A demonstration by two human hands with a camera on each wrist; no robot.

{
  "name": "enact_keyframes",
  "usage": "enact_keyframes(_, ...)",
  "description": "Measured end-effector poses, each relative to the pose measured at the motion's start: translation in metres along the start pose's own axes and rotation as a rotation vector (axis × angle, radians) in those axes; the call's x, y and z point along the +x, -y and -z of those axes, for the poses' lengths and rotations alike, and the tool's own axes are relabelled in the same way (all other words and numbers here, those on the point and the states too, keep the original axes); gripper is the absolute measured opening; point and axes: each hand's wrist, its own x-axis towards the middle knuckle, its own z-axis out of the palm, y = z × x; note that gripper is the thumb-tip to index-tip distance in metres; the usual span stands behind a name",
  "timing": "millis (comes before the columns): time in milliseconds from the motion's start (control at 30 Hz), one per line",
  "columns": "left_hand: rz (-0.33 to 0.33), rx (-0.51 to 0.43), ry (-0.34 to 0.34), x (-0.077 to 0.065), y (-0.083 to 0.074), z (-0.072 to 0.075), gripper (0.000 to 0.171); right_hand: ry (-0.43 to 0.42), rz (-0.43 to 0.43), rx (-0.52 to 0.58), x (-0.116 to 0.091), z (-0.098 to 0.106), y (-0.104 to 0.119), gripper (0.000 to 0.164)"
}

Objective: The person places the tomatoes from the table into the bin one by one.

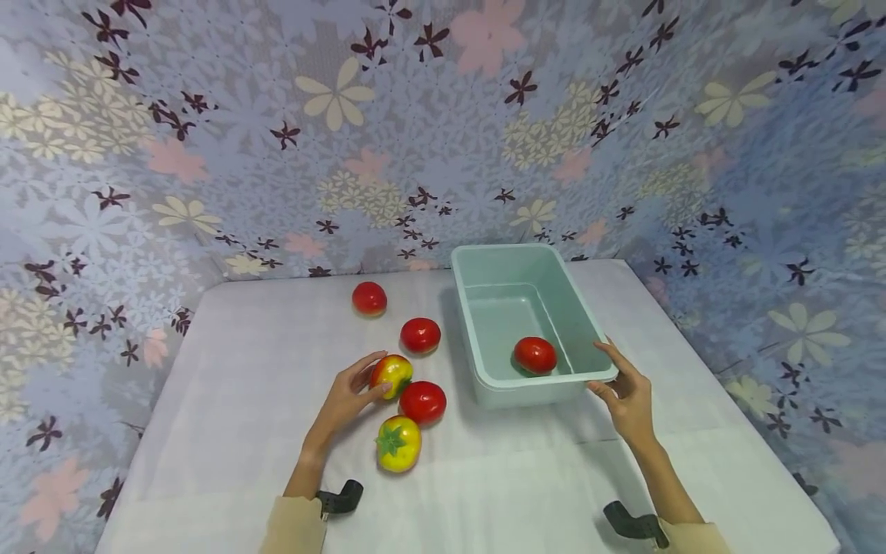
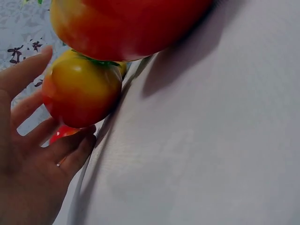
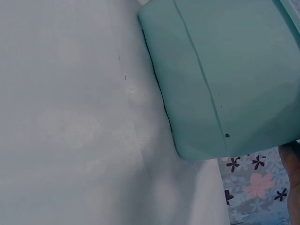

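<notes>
My left hand (image 1: 348, 396) curls its fingers and thumb round a red-and-yellow tomato (image 1: 393, 375) on the white table. Seen from the left wrist, the fingers (image 2: 70, 150) lie against the far side and underneath of this tomato (image 2: 83, 91). Close beside it sit a red tomato (image 1: 423, 403) and a yellow one (image 1: 398, 444) with a green star-shaped top. With thumb and fingers my right hand (image 1: 628, 396) pinches the near right corner of a pale green plastic bin (image 1: 533, 394). One red tomato (image 1: 535, 355) lies inside the bin, near its front.
Farther back on the table (image 1: 256, 369) are two more red tomatoes, one (image 1: 420, 336) left of the bin and another (image 1: 370, 298) near the back edge. A flowered cloth (image 1: 415, 138) hangs behind and along the sides.
</notes>
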Motion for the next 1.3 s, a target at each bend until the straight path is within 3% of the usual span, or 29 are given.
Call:
enact_keyframes(100,0.023,0.027,-0.003,-0.003,-0.003,-0.001,0.057,-0.001,0.001,0.015,-0.001,-0.003,0.0,0.059)
enact_keyframes(400,0.01,0.018,0.018,-0.01,-0.031,-0.001,0.056,0.014,0.004,-0.042,0.002,-0.003,0.001,0.06)
enact_keyframes(467,0.013,0.015,0.019,-0.008,-0.031,-0.003,0.056,0.011,0.002,-0.032,0.002,-0.002,0.001,0.06)
enact_keyframes(767,0.015,-0.01,0.009,0.003,0.001,-0.009,0.058,-0.008,0.005,-0.014,0.002,0.004,0.0,0.059)
enact_keyframes(1000,-0.002,-0.044,0.001,0.001,0.003,-0.005,0.059,-0.01,-0.004,0.014,0.004,0.001,-0.001,0.059)
enact_keyframes(1300,0.039,-0.07,-0.05,-0.004,-0.004,0.002,0.059,-0.029,0.026,0.035,0.002,-0.002,0.001,0.058)
